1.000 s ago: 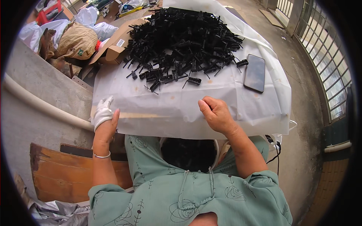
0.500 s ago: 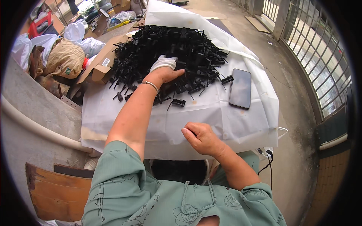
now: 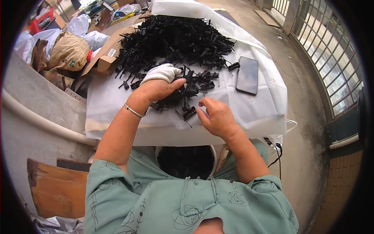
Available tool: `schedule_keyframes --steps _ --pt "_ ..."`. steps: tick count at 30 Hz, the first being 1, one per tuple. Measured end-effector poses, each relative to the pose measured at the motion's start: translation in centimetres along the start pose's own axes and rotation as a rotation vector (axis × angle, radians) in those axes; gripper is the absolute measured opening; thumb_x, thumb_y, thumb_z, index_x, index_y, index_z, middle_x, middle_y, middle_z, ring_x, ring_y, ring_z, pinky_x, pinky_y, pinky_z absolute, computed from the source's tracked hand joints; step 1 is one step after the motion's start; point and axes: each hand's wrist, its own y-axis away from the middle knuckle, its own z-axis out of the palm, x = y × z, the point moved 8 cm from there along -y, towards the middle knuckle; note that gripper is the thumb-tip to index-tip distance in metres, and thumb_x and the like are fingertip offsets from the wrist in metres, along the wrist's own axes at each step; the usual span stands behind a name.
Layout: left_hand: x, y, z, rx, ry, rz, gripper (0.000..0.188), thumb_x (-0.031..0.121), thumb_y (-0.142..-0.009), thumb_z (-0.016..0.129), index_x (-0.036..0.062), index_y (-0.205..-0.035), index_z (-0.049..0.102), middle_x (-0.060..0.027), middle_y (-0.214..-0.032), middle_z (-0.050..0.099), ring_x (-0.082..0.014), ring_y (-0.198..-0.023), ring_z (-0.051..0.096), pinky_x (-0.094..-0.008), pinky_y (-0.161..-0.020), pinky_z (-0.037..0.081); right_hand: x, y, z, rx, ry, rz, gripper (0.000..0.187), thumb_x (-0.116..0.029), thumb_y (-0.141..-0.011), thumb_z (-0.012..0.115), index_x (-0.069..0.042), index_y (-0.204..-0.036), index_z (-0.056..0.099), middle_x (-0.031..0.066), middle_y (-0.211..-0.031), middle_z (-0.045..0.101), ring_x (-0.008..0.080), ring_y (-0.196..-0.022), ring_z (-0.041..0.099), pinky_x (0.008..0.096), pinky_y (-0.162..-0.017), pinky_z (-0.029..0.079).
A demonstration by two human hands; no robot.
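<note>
My left hand (image 3: 160,79), in a white glove that leaves the thumb bare, lies cupped against a clump of black plastic parts (image 3: 191,89) with thin stems. Its thumb is stretched out along the near side, while the gloved fingertips are mostly hidden among the parts. Bare and half curled, my right hand (image 3: 217,118) hovers by the table's near side, thumb and forefinger apart. Just left of its thumb lies a single black part (image 3: 189,113). Behind both hands rises a large heap of the same black parts (image 3: 175,37).
White sheeting (image 3: 249,115) covers the table. A dark phone (image 3: 247,76) lies on its right side, and a cardboard flap (image 3: 107,62) borders the heap's left. Below the near edge stands a pale-rimmed bucket (image 3: 214,156) with dark contents. Bags (image 3: 70,50) crowd the left.
My left hand has come back from the heap toward me, and a clump of parts now lies nearer. My right hand has moved forward, its thumb and forefinger parting.
</note>
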Motion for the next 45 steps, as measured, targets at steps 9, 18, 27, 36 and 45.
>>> schedule_keyframes --steps 9,18,27,36,45 --pt "3.5 6.2 -3.0 0.301 0.144 0.096 0.014 0.005 -0.082 0.057 0.0049 -0.093 0.064 -0.0124 -0.089 0.064 -0.0303 -0.084 0.060 -0.0359 -0.074 0.049 0.8 0.1 3.1 -0.347 0.423 0.030 0.028 -0.022 -0.079 0.062 -0.007 -0.101 0.053 0.0123 -0.078 0.062 0.0317 -0.073 0.062 0.0416 -0.064 0.050" --pt "5.8 10.2 4.1 -0.044 0.753 -0.002 0.033 0.010 -0.085 0.061 0.0020 -0.115 0.050 -0.0110 -0.098 0.059 -0.0232 -0.089 0.060 -0.0311 -0.078 0.049 -1.2 1.1 1.6 -0.341 -0.083 -0.083 0.025 -0.014 -0.077 0.064 -0.005 -0.099 0.056 0.0102 -0.066 0.057 0.0266 -0.059 0.056 0.0372 -0.055 0.044" --pt "5.2 12.4 5.6 0.201 1.242 -0.334 0.025 0.007 -0.092 0.048 0.0010 -0.116 0.050 -0.0028 -0.087 0.058 -0.0072 -0.073 0.053 -0.0203 -0.062 0.046 -6.3 2.3 0.6 -0.048 -0.299 -0.352 0.022 -0.007 -0.075 0.069 -0.003 -0.094 0.058 0.0047 -0.064 0.050 0.0175 -0.052 0.047 0.0285 -0.050 0.041" --pt "5.9 12.6 5.0 0.166 1.091 -0.368 0.022 0.003 -0.086 0.058 -0.0009 -0.107 0.055 -0.0032 -0.088 0.059 -0.0063 -0.072 0.053 -0.0201 -0.061 0.047 -2.9 1.1 0.7 -0.060 -0.426 0.029 0.018 -0.014 -0.084 0.064 -0.001 -0.077 0.053 0.0038 -0.059 0.047 0.0104 -0.051 0.040 0.0264 -0.047 0.036" --pt "5.4 12.8 5.6 0.223 1.255 -0.411 0.033 0.004 -0.083 0.065 -0.0026 -0.113 0.054 -0.0065 -0.095 0.061 -0.0067 -0.070 0.056 -0.0192 -0.052 0.047 -2.9 1.7 1.6 -0.245 -0.403 -0.041 0.025 -0.017 -0.093 0.049 0.001 -0.076 0.051 0.0146 -0.062 0.048 0.0251 -0.054 0.043 0.0348 -0.052 0.039"
